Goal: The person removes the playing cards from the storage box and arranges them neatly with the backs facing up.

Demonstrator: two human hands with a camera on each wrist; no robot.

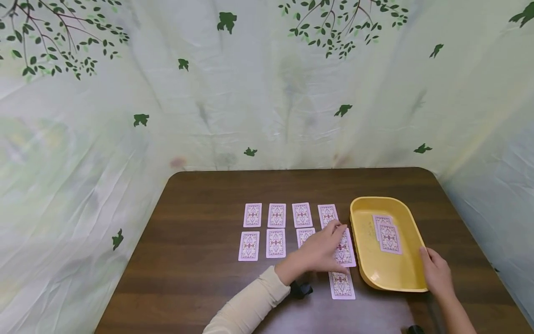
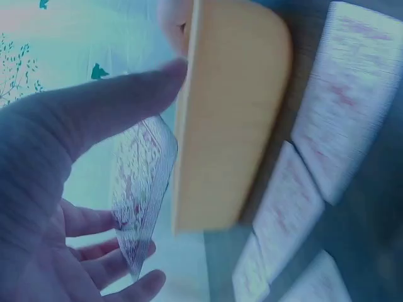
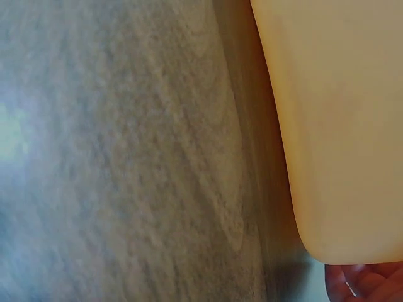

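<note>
My left hand [image 1: 319, 250] is reaching over the right end of the laid-out cards, beside the tray. It holds a patterned playing card [image 1: 344, 253] between thumb and fingers; in the left wrist view that card [image 2: 141, 182] stands tilted inside the hand. My right hand [image 1: 438, 271] grips the right rim of the yellow tray [image 1: 377, 274], with fingertips [image 3: 371, 283] showing past the tray's wall in the right wrist view. Inside the tray two cards [image 1: 390, 240] overlap, backs up.
Several face-down cards [image 1: 276, 243] lie in rows on the brown table [image 1: 200, 241], left of the tray. Another card [image 1: 342, 286] lies nearer the front. A leaf-printed curtain [image 1: 258, 93] hangs behind the table's far edge.
</note>
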